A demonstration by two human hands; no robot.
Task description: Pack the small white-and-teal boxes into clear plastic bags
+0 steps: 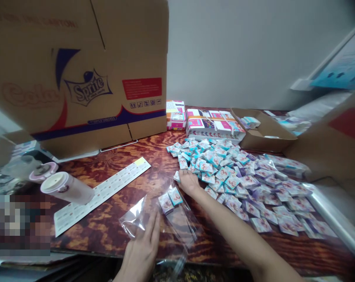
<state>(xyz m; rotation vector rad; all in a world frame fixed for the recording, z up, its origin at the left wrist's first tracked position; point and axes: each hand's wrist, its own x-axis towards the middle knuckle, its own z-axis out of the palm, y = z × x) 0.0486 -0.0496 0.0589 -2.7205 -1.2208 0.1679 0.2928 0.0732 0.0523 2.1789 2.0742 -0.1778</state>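
Note:
My left hand (143, 244) lies at the table's front, its fingers stretched out on a clear plastic bag (182, 227). Two small printed boxes, a purple-edged box (166, 203) and a blue-edged box (175, 196), sit side by side on the bag just beyond my fingertips. Another piece of clear film (134, 217) sticks up left of them. My right hand (189, 183) reaches to the near left edge of a heap of small boxes (215, 158). Its fingers are closed around a small white box (176, 176), partly hidden by the hand.
A large brown carton (107, 35) stands at the back left. Before it are a printed strip sheet (107, 190) and a pink bottle (74, 190). Behind the heap are a wrapped display box (214, 123) and an open cardboard tray (265, 143). A plastic roll (333, 213) lies far right.

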